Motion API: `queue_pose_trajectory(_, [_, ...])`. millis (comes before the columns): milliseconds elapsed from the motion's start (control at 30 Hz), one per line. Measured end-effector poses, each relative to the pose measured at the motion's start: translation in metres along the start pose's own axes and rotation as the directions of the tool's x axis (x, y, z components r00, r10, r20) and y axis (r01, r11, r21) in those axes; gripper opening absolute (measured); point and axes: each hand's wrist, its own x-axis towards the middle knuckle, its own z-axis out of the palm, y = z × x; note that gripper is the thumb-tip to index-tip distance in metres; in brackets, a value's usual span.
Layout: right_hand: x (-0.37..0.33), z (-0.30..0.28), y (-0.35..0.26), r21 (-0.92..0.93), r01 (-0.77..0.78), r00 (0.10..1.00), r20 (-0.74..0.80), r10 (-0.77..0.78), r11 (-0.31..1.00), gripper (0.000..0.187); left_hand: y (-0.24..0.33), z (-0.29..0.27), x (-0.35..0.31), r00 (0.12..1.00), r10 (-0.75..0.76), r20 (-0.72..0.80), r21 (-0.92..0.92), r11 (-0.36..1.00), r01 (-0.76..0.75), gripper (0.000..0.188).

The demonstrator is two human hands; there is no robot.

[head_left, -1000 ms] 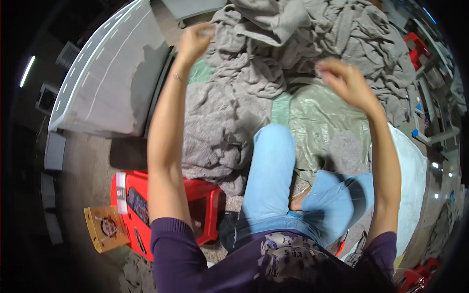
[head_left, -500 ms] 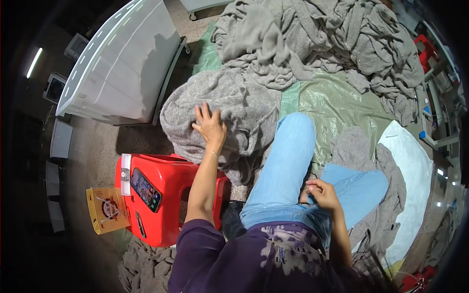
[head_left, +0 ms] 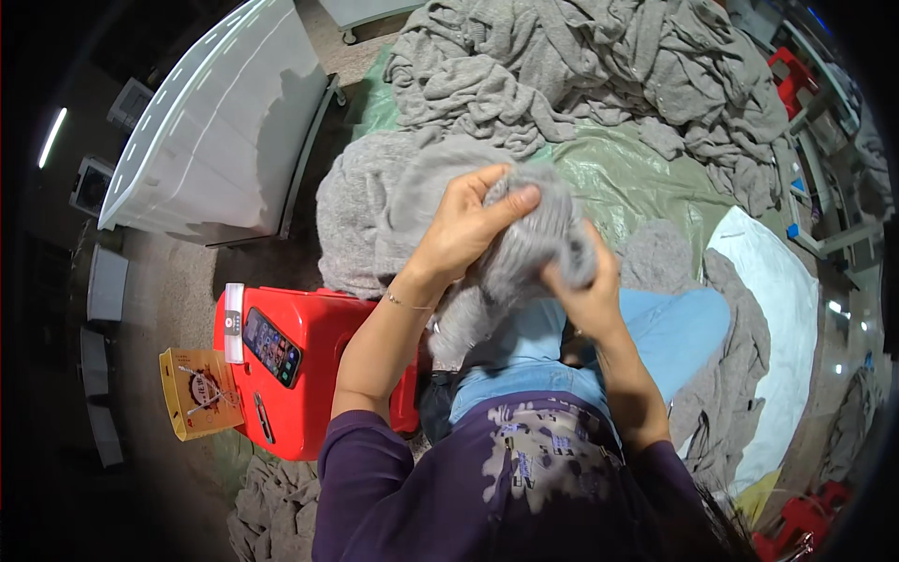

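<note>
A grey knitted garment (head_left: 529, 234) is bunched up above my lap, partly smeared by motion. My left hand (head_left: 457, 229) grips its upper left part, with the thumb over the cloth. On its right side my right hand (head_left: 596, 292) is closed on the same garment, its fingers partly hidden behind the fabric. Just beyond my left hand lies a rounded heap of grey knitwear (head_left: 361, 201). My legs in light blue trousers (head_left: 674, 328) are under the work, with more grey knitwear (head_left: 730, 375) beside them.
To the left, a red stool (head_left: 328, 328) carries a phone (head_left: 272, 347) and a small dark tool (head_left: 263, 417). A yellow paper bag (head_left: 199, 393) hangs at its side. A white wheeled bin (head_left: 215, 131) stands beyond. A large grey garment pile (head_left: 609, 70) covers the far sheet. White sheeting (head_left: 768, 309) lies right.
My left hand has come off the heap toward the middle, and my right hand has risen from my lap. Both now hold a grey knitted garment. The view has shifted slightly.
</note>
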Motion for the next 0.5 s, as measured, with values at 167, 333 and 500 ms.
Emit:
queue_pose_trajectory(167, [-0.015, -0.052, 0.036, 0.507, 0.108, 0.687, -0.660, 0.304, 0.855, 0.037, -0.048, -0.017, -0.008, 0.982, 0.101, -0.158, 0.173, 0.982, -0.073, 0.025])
queue_pose_trajectory(333, [-0.094, -0.127, 0.119, 0.541, -0.226, 0.462, -0.673, 0.578, 0.810, 0.045, -0.144, -0.071, -0.065, 0.866, 0.119, -0.485, 0.404, 0.909, 0.101, 0.019])
queue_pose_trajectory(500, [-0.101, -0.078, 0.103, -0.042, -0.318, 0.671, -0.716, 0.193, 0.947, 0.047, -0.214, -0.054, -0.121, 0.461, -0.398, -0.793, -0.124, 0.847, 0.517, 0.043])
